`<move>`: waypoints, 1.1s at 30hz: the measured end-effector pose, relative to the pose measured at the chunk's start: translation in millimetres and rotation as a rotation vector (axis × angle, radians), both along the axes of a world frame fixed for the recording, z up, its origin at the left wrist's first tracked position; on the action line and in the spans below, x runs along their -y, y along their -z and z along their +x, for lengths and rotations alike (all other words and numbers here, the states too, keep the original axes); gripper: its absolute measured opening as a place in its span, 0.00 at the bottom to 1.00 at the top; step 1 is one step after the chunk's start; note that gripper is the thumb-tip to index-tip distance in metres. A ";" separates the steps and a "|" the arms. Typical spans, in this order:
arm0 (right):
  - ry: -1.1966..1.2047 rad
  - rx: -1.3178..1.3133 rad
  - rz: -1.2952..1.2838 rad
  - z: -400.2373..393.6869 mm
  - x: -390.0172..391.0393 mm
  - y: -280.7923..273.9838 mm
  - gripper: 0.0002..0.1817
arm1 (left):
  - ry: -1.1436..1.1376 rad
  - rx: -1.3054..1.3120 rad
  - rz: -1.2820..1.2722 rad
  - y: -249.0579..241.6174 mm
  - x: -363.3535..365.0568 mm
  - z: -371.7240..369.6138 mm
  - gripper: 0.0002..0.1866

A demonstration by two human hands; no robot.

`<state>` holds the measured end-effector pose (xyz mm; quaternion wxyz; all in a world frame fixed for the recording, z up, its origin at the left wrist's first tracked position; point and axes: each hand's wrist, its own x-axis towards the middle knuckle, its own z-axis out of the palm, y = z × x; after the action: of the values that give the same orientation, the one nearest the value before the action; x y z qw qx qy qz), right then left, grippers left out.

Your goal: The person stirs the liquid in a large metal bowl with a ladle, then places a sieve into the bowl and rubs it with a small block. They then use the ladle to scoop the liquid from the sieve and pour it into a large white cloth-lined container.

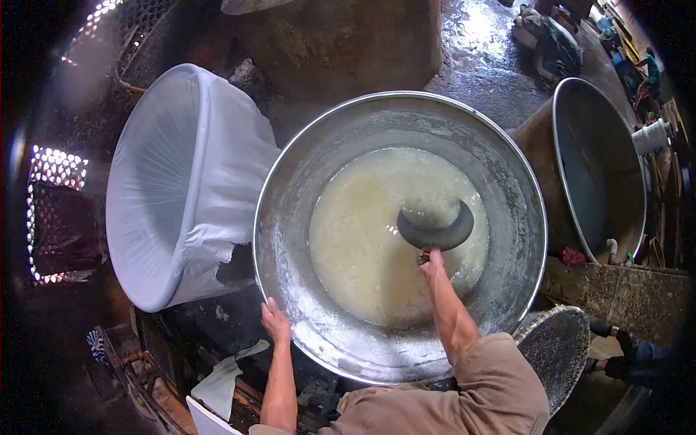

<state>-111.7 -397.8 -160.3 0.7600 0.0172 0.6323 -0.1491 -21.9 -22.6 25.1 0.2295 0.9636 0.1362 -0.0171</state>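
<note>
Wet grey floor (482, 61) beyond; right hand (433, 265) grasps dark rounded scoop (442, 233) in pale liquid (355, 246); left hand (276, 323), grip unclear, at near-left rim of round metal basin (511, 188); jerking could splash.

Glare streaks the floor (478, 35) amid dim, dark-cornered surroundings.

1. Liquid (362, 232) sat in the basin (518, 217).
2. The ladle (444, 233) dipped into it, right of centre.
3. Left of the basin stood the cloth-covered tub (230, 145).
4. Right stood the vat (591, 174), with the basket (552, 355) nearer the person.
</note>
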 end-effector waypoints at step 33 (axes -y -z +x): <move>-0.293 0.362 -0.061 174.8 128.5 167.2 0.11 | 0.047 0.012 -0.075 -0.1 -5.6 1.3 0.27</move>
<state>63.1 -526.3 -327.5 0.8748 -0.0715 0.4764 -0.0507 -20.5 -17.0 25.3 0.2659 0.9573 0.1113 -0.0219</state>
